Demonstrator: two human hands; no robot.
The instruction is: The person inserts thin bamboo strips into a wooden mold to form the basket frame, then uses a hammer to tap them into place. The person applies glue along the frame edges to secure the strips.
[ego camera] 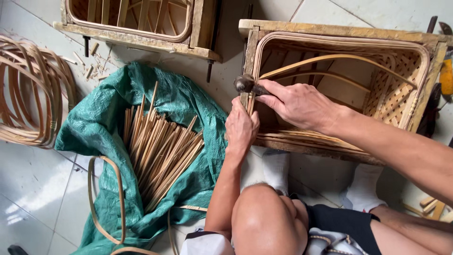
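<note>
While the right hand (295,104) grips a hammer (245,84), the left hand (241,126) pinches a bamboo strip (251,101). Bamboo sticks (160,151) lie at eight o'clock on a green tarp (104,123).

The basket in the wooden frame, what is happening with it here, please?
A seated person is working on a half-woven bamboo basket set inside a wooden frame. The right hand holds a small hammer at the frame's left corner, while the left hand steadies a thin strip there. A bundle of bamboo strips lies on a green sack to the left, and bent hoops are stacked further left on the floor.
</note>
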